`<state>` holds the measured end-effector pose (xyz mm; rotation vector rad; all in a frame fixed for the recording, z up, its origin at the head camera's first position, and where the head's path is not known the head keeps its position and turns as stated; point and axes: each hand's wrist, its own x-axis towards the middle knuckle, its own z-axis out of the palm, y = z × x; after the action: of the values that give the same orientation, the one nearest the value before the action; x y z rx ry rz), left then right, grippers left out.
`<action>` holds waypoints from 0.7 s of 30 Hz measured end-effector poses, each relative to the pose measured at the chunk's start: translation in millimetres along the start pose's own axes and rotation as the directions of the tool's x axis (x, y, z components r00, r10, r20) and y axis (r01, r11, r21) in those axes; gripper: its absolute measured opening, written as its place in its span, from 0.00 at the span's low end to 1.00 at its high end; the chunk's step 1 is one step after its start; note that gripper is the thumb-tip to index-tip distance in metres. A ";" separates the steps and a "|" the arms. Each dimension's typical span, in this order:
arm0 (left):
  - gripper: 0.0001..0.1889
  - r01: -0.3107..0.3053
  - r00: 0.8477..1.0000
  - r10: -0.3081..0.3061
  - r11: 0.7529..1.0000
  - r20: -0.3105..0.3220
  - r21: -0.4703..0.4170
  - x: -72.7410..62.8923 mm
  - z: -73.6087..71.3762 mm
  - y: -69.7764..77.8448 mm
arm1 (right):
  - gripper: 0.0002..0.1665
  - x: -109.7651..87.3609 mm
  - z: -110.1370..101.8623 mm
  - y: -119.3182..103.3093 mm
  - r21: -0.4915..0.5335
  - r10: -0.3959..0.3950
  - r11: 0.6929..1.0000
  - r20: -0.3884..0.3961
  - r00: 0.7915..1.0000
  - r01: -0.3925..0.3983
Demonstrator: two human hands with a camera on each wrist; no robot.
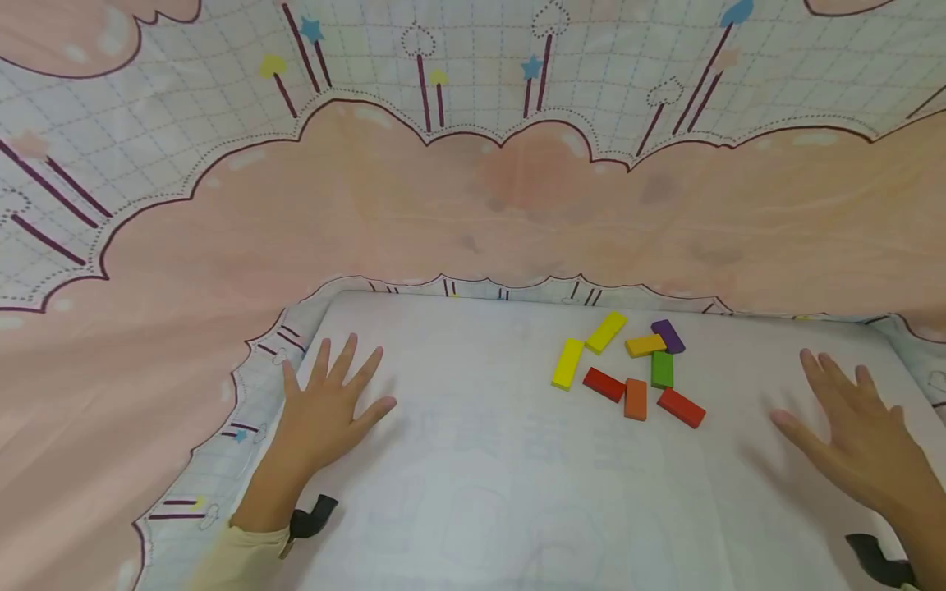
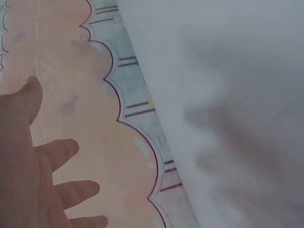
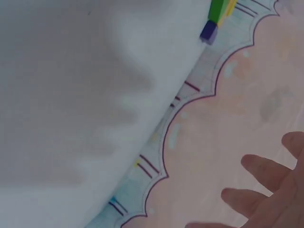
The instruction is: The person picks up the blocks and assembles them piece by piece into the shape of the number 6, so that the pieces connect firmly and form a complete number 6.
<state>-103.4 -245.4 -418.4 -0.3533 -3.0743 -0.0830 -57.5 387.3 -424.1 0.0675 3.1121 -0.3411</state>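
Observation:
Over the left part of a white surface (image 1: 458,492), my left hand (image 1: 325,419) is held with fingers spread, holding nothing. My right hand (image 1: 861,439) hovers at the far right, its fingers also extended and holding nothing. Between the hands, closer to the right one, lies a loose group of small blocks: two yellow blocks (image 1: 567,364), an amber block (image 1: 645,345), a purple block (image 1: 668,336), a green block (image 1: 662,370), an orange block (image 1: 636,399) and two red blocks (image 1: 681,408). The right wrist view catches the green block (image 3: 217,9) and purple block (image 3: 208,32) at its top edge.
A pink patterned cloth (image 1: 443,213) with scalloped borders surrounds the white surface at the back and left. Dark straps (image 1: 314,517) show at both wrists. Hand shadows fall on the white surface.

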 end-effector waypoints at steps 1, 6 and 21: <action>0.42 0.000 1.000 0.000 1.000 0.001 -0.012 0.0 0.4 4.6 | 0.59 3.0 -0.3 -1.8 0.010 -0.004 1.000 0.010 1.000 0.004; 0.39 -0.027 0.999 0.024 0.996 -0.040 -0.082 3.8 3.8 31.1 | 0.57 21.6 0.9 -17.4 0.064 -0.026 0.998 0.022 0.999 0.025; 0.27 -0.018 0.997 0.060 0.833 0.057 -0.552 62.0 35.4 142.5 | 0.49 87.7 22.9 -86.9 0.226 -0.082 0.973 0.114 0.990 0.054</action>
<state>-132.6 -90.8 -443.7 -0.4433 -3.0454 -0.9933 -148.8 301.2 -428.9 -0.0575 2.9460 -0.6680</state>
